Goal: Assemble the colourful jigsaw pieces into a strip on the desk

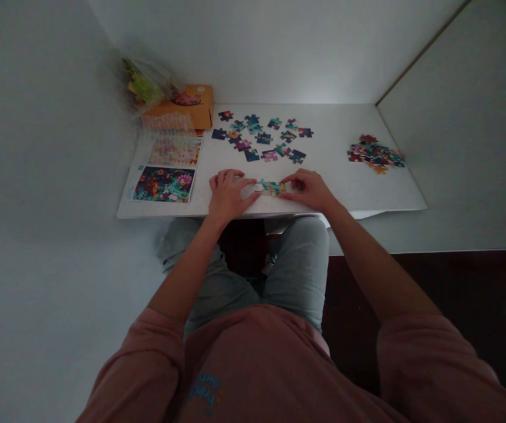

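**Pink sleeves, and a short puzzle strip under both hands**

Pink sweatshirt sleeves and grey trouser knees fill the near view. Both forearms reach over them to the front edge of the white table.

A short strip of joined puzzle pieces lies flat there, between the two hands and just inside the edge. The light is dim, so I can't count the pieces in it; it looks like two or three.

The left hand lies palm down with its fingers loosely curled. Its thumb and forefinger touch the strip's left end.

The right hand is also palm down and loosely spread, with its fingertips on the right end. Neither hand closes around anything; both only press and steady.

My judgement is that the seam closes best if the strip stays flat on the table. The tabs should be lined up before any push, and the pressure should go straight down rather than sideways. The strip also sits close to the edge, so it should be kept from sliding off.

Further back, loose pieces lie spread out singly. A heaped pile of pieces sits well apart at the right.

On the left are a picture card and a paler sheet beyond it. An orange box and a clear bag stand against the wall.
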`<state>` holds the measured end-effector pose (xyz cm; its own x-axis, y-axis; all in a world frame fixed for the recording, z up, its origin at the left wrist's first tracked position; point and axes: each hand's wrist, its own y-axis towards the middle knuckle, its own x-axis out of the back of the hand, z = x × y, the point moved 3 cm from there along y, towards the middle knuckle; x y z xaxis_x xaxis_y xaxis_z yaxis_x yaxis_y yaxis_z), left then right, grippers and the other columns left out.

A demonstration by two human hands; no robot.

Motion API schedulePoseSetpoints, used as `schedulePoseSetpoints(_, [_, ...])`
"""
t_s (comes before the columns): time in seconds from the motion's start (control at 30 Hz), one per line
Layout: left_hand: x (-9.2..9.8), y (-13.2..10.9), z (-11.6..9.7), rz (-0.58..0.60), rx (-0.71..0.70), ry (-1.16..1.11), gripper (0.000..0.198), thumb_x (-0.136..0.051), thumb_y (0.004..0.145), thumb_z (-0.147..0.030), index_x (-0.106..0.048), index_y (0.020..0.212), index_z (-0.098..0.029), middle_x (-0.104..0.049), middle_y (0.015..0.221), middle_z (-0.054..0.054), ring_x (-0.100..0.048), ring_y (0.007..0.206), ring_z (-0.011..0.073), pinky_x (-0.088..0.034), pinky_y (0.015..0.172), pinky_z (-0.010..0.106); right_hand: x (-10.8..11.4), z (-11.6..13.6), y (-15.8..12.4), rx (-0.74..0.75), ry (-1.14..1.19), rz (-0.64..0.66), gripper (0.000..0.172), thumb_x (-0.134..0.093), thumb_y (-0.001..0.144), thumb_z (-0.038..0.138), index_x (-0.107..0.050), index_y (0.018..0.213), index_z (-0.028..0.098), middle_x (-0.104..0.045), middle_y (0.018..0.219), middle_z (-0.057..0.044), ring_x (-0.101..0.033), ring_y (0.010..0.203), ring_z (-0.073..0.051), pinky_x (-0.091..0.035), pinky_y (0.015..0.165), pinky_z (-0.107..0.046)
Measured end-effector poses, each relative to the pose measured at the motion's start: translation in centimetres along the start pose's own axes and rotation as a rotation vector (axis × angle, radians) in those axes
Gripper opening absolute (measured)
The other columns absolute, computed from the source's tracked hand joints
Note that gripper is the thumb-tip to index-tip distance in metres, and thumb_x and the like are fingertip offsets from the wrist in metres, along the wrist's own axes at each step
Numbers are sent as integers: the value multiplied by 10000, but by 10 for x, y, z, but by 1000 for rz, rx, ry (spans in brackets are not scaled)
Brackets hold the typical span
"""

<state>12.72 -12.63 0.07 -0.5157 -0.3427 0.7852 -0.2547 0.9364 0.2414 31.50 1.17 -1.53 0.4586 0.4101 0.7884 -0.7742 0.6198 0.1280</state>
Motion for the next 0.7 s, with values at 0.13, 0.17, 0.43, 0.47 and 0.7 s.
schedulePoseSetpoints(0.13, [1, 0, -1, 20, 17, 8, 319, -570, 784, -446, -628, 1076, -331, -482, 1214, 62, -275, 1199, 338, -157, 1018, 536, -2, 1, 1, -10, -14, 25, 361, -662, 724, 477, -637, 1039, 303, -589, 867, -19, -503, 730, -169, -426, 719, -318])
schedulePoseSetpoints(0.17, [1, 0, -1, 19, 15, 10, 319, -568, 785, -448, -628, 1075, -330, -482, 1214, 61, -277, 1199, 336, -161, 1017, 532, -2, 0, 2, -12, -17, 25, 360, -665, 723, 475, -636, 1037, 303, -588, 868, -18, -502, 729, -168, -426, 719, -317])
schedulePoseSetpoints(0.43, [3, -5, -12, 59, -92, 3, 336, -539, 805, -413, -591, 1132, -355, -464, 1274, 38, -297, 1226, 323, -170, 1035, 520, -3, -3, 4, 2, -27, -2, 369, -672, 716, 485, -630, 1029, 293, -588, 863, -17, -497, 711, -159, -427, 698, -314])
schedulePoseSetpoints(0.47, [3, -5, -15, 91, -119, 6, 327, -539, 805, -408, -589, 1126, -371, -470, 1273, 28, -305, 1228, 318, -174, 1040, 517, -3, -2, 4, 1, -27, -5, 369, -669, 714, 492, -631, 1023, 293, -591, 863, -16, -497, 704, -158, -426, 693, -316])
schedulePoseSetpoints(0.7, [0, -6, -19, 185, -214, -71, 299, -588, 777, -391, -603, 1075, -397, -504, 1239, 15, -355, 1223, 322, -168, 1056, 538, -4, -3, 3, 5, -25, -6, 399, -668, 712, 499, -618, 1055, 301, -589, 834, -10, -485, 689, -159, -419, 682, -313])
